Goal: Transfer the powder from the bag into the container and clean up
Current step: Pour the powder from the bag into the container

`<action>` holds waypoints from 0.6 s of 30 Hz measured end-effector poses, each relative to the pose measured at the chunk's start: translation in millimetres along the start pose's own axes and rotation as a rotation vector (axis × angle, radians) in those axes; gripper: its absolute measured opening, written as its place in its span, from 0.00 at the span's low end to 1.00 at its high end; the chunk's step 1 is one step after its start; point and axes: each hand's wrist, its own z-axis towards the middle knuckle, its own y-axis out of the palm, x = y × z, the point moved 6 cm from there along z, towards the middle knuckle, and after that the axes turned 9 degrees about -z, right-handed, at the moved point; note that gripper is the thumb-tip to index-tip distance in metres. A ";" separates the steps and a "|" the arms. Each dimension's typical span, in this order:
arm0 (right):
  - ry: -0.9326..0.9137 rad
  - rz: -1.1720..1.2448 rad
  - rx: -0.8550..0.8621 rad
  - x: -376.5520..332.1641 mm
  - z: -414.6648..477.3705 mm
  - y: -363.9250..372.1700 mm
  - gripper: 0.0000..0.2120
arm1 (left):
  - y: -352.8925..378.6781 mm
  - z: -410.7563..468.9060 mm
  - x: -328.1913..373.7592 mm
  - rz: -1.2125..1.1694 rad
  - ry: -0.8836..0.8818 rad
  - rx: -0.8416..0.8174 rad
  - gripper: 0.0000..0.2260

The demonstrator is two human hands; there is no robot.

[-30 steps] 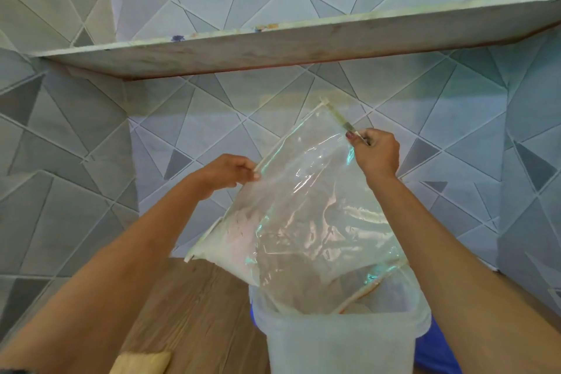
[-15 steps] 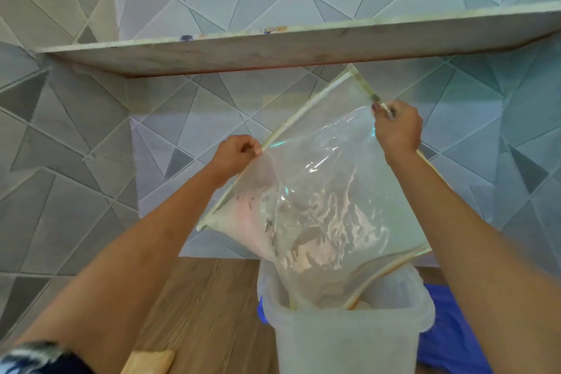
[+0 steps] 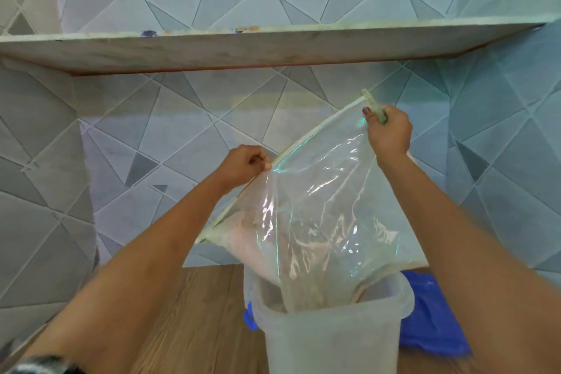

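A large clear plastic bag (image 3: 321,209) hangs upside down, its mouth dipping into a translucent white container (image 3: 331,334) that stands on the wooden counter. Pale powder (image 3: 243,240) is gathered in the bag's lower left part and near its mouth. My left hand (image 3: 246,165) pinches the bag's upper edge at its middle. My right hand (image 3: 388,130) holds the bag's top corner, higher and to the right. The inside of the container is mostly hidden by the bag.
A blue cloth or plastic piece (image 3: 431,322) lies behind and to the right of the container. The wooden counter (image 3: 188,322) meets a grey triangle-patterned tiled wall (image 3: 151,136). A stone shelf (image 3: 273,45) runs overhead.
Both hands have lifted the bag higher over the container, the right hand most. Powder has slid down toward the bag's mouth.
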 end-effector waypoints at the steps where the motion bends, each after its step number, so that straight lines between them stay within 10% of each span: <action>1: 0.010 0.002 0.010 2.0 -0.8 0.6 0.11 | 0.9 -1.7 -0.1 -0.020 -0.004 -0.007 0.07; 13: 0.018 0.041 0.005 9.6 0.9 3.9 0.16 | -19.0 -50.1 -53.4 0.243 -0.375 -0.311 0.07; 18: 0.003 0.055 -0.009 7.8 0.7 1.9 0.17 | -30.1 -66.0 -72.8 0.285 -0.397 -0.159 0.06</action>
